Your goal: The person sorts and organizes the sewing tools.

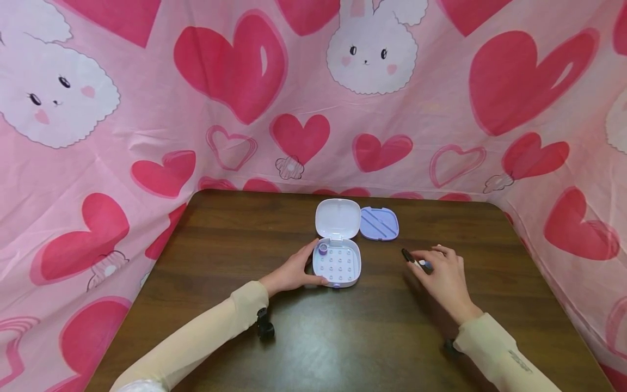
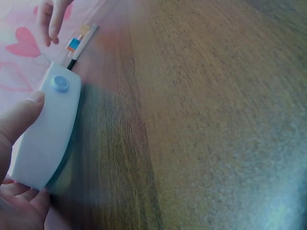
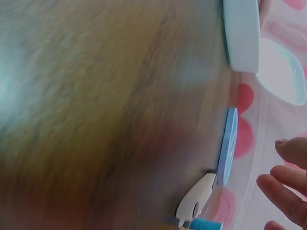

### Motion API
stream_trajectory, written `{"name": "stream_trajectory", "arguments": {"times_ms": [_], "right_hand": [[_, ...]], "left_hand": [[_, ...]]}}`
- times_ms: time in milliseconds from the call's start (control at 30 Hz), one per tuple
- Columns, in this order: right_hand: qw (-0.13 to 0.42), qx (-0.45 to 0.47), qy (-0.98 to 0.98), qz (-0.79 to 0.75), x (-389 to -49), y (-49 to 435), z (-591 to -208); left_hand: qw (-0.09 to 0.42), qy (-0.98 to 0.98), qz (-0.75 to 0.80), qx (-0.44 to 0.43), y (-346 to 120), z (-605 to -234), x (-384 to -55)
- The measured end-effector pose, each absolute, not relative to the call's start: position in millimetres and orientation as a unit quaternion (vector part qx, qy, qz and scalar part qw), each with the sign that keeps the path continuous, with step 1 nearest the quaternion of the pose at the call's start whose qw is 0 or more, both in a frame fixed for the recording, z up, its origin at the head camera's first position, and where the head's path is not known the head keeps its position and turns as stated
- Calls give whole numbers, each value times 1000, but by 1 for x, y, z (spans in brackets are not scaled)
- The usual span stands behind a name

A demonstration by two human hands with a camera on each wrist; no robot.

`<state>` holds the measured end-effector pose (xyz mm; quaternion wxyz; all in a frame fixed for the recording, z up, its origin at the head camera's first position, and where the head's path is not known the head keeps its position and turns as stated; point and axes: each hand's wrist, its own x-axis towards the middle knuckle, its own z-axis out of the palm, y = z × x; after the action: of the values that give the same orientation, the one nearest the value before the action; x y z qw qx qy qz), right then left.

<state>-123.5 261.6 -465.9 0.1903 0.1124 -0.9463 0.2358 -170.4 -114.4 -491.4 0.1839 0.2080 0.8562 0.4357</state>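
A white hinged box (image 1: 349, 283) sits on the table with its lid raised toward the back. Short pegs stand in rows inside, and a small purple spool (image 1: 323, 249) is at the back left corner. My left hand (image 1: 291, 270) grips the box at its left side, thumb along the front wall near the round latch (image 2: 60, 84). To the right, my right hand (image 1: 444, 277) hovers with fingers apart and holds nothing. Beneath it lies a white tool with a black tip (image 3: 196, 196), its kind unclear. Beside that are small blue (image 3: 206, 224) and orange pieces, partly hidden.
A lavender divided tray (image 1: 379, 224) lies right of the raised lid. The brown wooden table (image 1: 313, 337) ends at a pink cloth (image 1: 303, 98) with hearts and rabbits, which hangs behind and at both sides.
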Motion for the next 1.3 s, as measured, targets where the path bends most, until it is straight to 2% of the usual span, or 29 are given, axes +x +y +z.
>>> {"name": "stream_trajectory", "arguments": {"times_ms": [200,433,633,1300], "right_hand": [[195,103,-948,229,-118,272,-464],[235,99,-939,232,-113,290,-467],[237,82,-938,237,-107,304,-467],[162,14,-957,239,-92,317,-476]], "left_hand": [[183,855,437,210,-114,-491,-170],[178,853,442,211,-114,-491,-171],[180,854,442,208,-114,-490,-172],[181,858,433,210,-115,-489,-171]]}}
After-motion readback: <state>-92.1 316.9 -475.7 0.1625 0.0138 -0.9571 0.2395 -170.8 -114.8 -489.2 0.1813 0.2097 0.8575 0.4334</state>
